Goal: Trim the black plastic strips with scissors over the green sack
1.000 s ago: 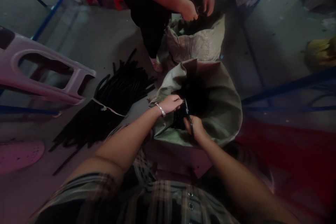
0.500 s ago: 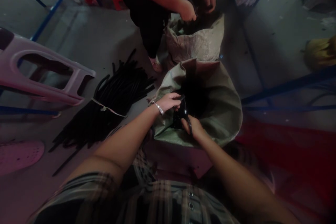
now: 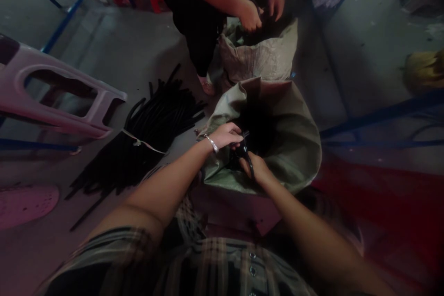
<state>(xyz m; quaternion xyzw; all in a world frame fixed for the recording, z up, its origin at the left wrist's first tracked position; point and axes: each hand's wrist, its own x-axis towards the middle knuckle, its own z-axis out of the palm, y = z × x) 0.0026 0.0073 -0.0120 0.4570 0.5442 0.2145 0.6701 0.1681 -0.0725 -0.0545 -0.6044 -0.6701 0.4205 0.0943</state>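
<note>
Over the mouth of an open woven sack [image 3: 301, 141], both my hands work close together. My right hand [image 3: 257, 167] is closed on the dark handles of a pair of scissors [image 3: 251, 169], whose blades point up toward my other hand. A short black strip [image 3: 246, 134] pokes out of the closed fingers of my left hand [image 3: 226, 136], right by the scissor tips. Whether the blades touch the strip is too dark to tell. Deep inside the sack everything is black.
A bundle of long black strips [image 3: 152, 122], tied with a pale band, lies on the floor at left. Near it stands a plastic stool [image 3: 100, 97]. Across from me a co-worker's hand [image 3: 250, 17] is over a second sack [image 3: 260, 62]. Blue metal bars [image 3: 381, 115] run along the right.
The black strip in my left hand sits slightly farther right and at a changed angle. My right hand with the scissors has hardly moved. The co-worker's hands have shifted slightly.
</note>
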